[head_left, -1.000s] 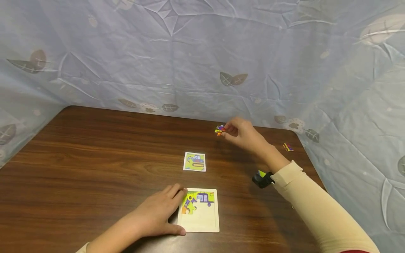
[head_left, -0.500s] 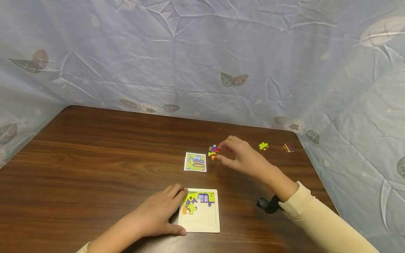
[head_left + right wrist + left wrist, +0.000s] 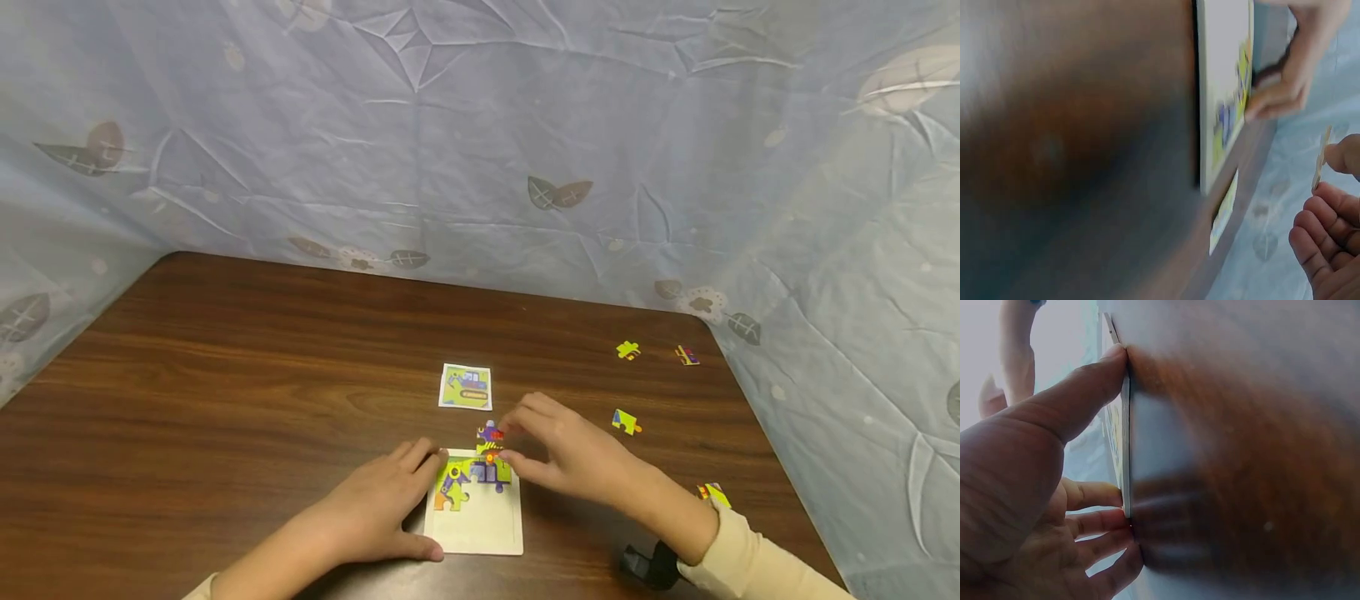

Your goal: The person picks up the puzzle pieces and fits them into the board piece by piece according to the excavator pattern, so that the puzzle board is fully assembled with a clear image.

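My right hand [image 3: 577,454] pinches a puzzle piece [image 3: 489,440] with purple, red and yellow on it between thumb and fingertips. In the head view this piece overlaps the far edge of a square wooden puzzle tray [image 3: 483,533]; the right wrist view shows it edge-on as a thin piece of wood [image 3: 1320,159], raised off the tray. Joined pieces [image 3: 452,492] fill the tray's upper left and top; its lower part shows bare wood. Along the tray's left side rests my left hand [image 3: 375,504], its extended fingers at the far corner and its thumb at the near corner.
A small picture card [image 3: 465,387] of a digger lies beyond the tray. Loose pieces lie to the right: a green one [image 3: 627,350], a purple and yellow one [image 3: 686,356], a green and blue one [image 3: 625,422], and one [image 3: 715,493] by the right sleeve. A patterned curtain [image 3: 480,167] hangs behind the table.
My right hand has carried the pinched puzzle piece from the table's far side toward me, past the picture card to the tray's far edge. The left hand has stayed at the tray.
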### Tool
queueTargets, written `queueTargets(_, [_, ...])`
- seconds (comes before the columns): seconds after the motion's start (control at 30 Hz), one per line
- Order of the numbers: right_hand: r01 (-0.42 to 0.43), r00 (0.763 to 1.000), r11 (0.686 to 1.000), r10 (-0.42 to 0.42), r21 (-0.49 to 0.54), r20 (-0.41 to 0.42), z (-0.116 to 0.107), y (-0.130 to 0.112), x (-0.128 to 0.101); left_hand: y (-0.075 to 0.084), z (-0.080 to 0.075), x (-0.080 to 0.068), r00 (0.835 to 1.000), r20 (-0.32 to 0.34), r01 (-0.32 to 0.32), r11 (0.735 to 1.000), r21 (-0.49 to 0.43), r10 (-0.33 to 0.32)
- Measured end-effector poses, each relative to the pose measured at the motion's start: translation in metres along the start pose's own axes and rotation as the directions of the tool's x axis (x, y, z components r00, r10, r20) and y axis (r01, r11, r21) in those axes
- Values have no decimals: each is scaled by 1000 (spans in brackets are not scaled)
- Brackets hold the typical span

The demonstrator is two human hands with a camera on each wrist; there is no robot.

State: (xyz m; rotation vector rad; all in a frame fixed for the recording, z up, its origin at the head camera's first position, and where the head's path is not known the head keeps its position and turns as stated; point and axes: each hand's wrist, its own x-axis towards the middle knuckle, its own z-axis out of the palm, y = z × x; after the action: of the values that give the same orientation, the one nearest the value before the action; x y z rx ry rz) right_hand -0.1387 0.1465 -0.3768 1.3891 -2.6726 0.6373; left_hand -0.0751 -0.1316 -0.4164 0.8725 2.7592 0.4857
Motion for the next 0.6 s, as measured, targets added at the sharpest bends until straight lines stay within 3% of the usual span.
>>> queueTargets(0.27, [-21, 997, 999, 19, 24, 70, 18, -15, -14, 0, 0, -1, 1000, -2, 0, 1000, -5, 0])
queueTargets(0.6, [-39, 990, 999, 35, 27, 135, 38, -17, -21, -1, 0, -1, 1000, 3, 5, 1000, -13, -5])
